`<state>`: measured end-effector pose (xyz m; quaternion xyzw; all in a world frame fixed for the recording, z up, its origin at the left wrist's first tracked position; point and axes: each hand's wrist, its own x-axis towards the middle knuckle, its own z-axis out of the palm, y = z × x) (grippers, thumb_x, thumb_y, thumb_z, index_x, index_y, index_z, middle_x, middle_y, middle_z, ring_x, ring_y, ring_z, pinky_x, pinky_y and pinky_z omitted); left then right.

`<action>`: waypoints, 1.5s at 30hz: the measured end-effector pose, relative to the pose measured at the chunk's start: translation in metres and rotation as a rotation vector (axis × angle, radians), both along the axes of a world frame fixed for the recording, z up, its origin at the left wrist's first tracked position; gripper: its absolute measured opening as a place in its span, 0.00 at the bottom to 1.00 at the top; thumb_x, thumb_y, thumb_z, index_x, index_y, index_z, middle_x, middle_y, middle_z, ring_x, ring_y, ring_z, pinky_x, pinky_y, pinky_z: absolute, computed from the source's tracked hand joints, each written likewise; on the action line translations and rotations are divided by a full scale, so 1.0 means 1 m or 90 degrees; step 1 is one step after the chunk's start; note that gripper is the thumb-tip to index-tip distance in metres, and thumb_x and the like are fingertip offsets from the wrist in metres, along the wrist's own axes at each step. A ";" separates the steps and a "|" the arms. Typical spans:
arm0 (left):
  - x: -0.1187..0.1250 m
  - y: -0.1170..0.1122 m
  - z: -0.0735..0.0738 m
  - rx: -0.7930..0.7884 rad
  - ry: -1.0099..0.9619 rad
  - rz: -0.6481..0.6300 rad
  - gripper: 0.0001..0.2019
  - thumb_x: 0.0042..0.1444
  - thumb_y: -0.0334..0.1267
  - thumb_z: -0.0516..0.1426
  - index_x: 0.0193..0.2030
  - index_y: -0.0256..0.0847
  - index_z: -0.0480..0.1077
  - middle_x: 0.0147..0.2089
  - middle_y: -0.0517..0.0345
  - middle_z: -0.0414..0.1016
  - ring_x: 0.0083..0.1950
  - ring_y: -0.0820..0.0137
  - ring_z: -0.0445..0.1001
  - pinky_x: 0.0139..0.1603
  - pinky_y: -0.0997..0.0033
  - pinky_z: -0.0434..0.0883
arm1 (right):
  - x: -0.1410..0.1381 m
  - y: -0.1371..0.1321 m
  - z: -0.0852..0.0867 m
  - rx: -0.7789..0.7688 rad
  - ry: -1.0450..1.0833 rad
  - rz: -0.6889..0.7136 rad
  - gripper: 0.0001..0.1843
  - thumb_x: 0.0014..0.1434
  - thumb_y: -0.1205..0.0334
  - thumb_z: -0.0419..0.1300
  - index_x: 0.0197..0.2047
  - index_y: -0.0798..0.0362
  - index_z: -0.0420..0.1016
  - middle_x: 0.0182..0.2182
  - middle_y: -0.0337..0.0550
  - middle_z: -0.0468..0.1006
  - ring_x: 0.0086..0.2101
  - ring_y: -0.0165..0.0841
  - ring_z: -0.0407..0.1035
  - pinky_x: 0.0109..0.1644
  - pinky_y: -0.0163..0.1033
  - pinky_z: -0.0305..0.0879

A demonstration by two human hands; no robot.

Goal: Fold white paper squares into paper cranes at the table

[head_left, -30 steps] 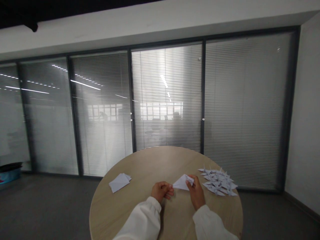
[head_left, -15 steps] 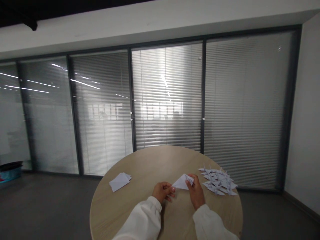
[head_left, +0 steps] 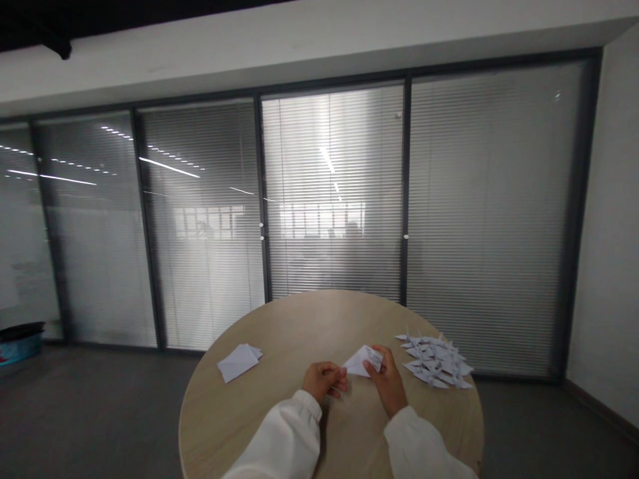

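Note:
A folded white paper triangle (head_left: pixel 362 362) sits between my hands, just above the round wooden tabletop (head_left: pixel 279 319). My right hand (head_left: pixel 387 380) is shut on its right end, with the fingers over the folds. My left hand (head_left: pixel 323 381) is curled with its fingertips at the paper's left tip, and I cannot tell whether they grip it. White sleeves cover both forearms. A small stack of white paper sheets (head_left: pixel 238 362) lies to the left, and a heap of folded paper cranes (head_left: pixel 435 362) lies to the right of my right hand.
The round table stands on a dark grey floor in front of a glass partition with slatted blinds (head_left: pixel 334 199). A blue bin with a black lid (head_left: pixel 20 346) stands by the partition at far left. A white wall (head_left: pixel 604 233) runs along the right.
My right hand has shifted slightly left and turned the folded paper, which now looks shorter. The paper stack and crane heap have not moved.

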<state>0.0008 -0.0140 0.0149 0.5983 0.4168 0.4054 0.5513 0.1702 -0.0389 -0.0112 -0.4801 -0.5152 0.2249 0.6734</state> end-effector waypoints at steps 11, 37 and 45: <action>0.000 -0.001 0.000 -0.009 -0.012 -0.015 0.19 0.36 0.50 0.61 0.23 0.33 0.68 0.23 0.50 0.75 0.24 0.68 0.73 0.20 0.74 0.67 | 0.001 -0.002 0.002 -0.005 0.003 -0.004 0.25 0.41 0.53 0.60 0.44 0.50 0.65 0.29 0.38 0.75 0.28 0.33 0.69 0.31 0.36 0.65; 0.000 -0.009 -0.012 -0.145 -0.023 -0.266 0.23 0.35 0.49 0.62 0.30 0.28 0.71 0.30 0.43 0.75 0.30 0.61 0.75 0.29 0.64 0.70 | -0.009 -0.012 0.012 -0.029 0.077 0.163 0.25 0.42 0.60 0.61 0.45 0.51 0.59 0.31 0.41 0.77 0.31 0.36 0.72 0.35 0.41 0.68; 0.002 -0.014 -0.006 -0.117 -0.017 -0.249 0.19 0.36 0.47 0.62 0.28 0.28 0.71 0.28 0.44 0.76 0.27 0.63 0.75 0.29 0.64 0.70 | -0.010 -0.011 0.011 -0.007 0.098 0.180 0.25 0.42 0.61 0.61 0.45 0.51 0.59 0.31 0.41 0.76 0.31 0.36 0.72 0.34 0.40 0.68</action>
